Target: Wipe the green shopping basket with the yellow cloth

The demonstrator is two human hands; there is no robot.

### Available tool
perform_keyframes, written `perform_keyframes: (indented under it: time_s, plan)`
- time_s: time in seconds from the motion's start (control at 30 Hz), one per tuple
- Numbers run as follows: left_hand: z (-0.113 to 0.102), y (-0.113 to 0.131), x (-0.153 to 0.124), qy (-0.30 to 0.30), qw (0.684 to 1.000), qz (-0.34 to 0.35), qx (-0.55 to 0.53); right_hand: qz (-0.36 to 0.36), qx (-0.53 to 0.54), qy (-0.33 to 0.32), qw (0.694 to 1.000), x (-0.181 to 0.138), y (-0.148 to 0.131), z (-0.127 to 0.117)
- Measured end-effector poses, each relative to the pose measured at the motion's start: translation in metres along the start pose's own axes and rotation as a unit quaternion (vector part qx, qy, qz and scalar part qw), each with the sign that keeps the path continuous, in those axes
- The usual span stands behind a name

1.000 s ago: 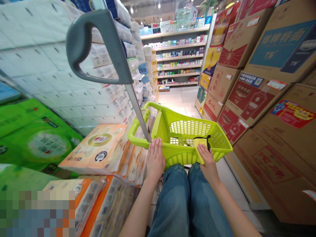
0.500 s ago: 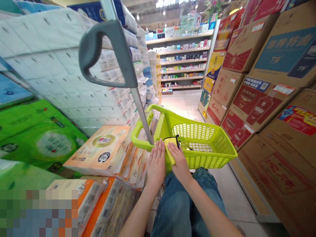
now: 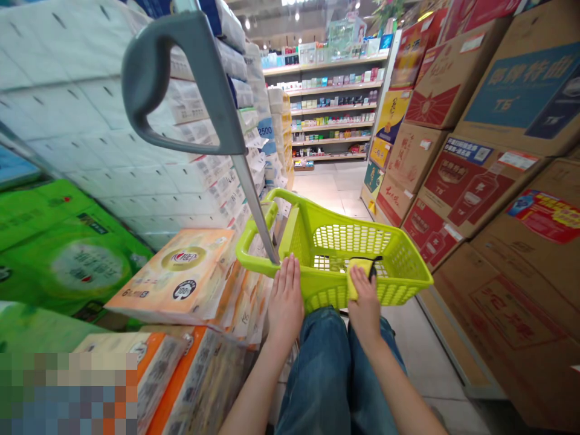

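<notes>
Down the right side of the frame I have a wall of matte brown cardboard cartons [image 3: 502,350], square-edged and printed; at upper left, a tall stack of white tissue packs [image 3: 104,145] in creased, shiny film. Between them, at center, sits the lime-green shopping basket [image 3: 324,285], smooth molded plastic with rounded rims and slotted walls. I judge it light and fairly stiff, a bit slick, best taken by its rim. The bright metal pole [image 3: 255,205] rises from its left end to a dull grey loop handle [image 3: 209,84] at upper left, probably the surest hold for pulling.

The left hand [image 3: 286,296] lies on the near rim by the pole's foot, fingers straight and together; I can't tell whether its thumb clamps underneath. The right hand [image 3: 365,305], right of center, traps the yellow cloth [image 3: 362,263] against that rim beneath extended fingers. The cloth looks soft and floppy, edged in black, and should bend easily over the curve; I'd keep the fingers flat across it.
</notes>
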State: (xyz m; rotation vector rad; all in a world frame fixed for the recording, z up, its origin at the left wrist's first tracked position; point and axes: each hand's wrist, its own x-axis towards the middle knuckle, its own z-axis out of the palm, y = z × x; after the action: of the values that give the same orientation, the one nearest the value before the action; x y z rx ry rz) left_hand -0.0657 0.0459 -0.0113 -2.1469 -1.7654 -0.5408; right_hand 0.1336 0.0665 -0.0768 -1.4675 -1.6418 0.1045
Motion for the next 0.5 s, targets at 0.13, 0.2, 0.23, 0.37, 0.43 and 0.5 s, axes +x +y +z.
perform_keyframes:
  time_s: [0.13,0.2,0.23,0.37,0.43,0.5]
  plan:
    - [0.001,0.000,0.001,0.009,1.000,0.000,0.006,-0.086,0.072,-0.082,0.990,0.011,-0.081,0.033]
    - [0.001,0.000,0.001,0.014,1.000,-0.002,0.006,-0.117,0.083,-0.103,0.984,0.012,-0.095,0.035]
    - [0.001,0.001,0.001,0.014,1.000,-0.004,0.005,-0.130,0.079,-0.108,0.982,0.012,-0.094,0.032]
    - [-0.001,0.003,0.000,0.004,1.000,-0.007,-0.003,-0.138,0.022,-0.105,0.985,0.004,-0.048,0.009]
    - [-0.001,0.004,0.000,0.001,1.000,-0.010,-0.009,-0.117,-0.016,-0.089,0.989,-0.002,-0.012,-0.007]
    - [-0.001,0.004,0.000,0.000,1.000,-0.013,-0.013,-0.093,-0.051,-0.069,0.992,-0.009,0.022,-0.022]
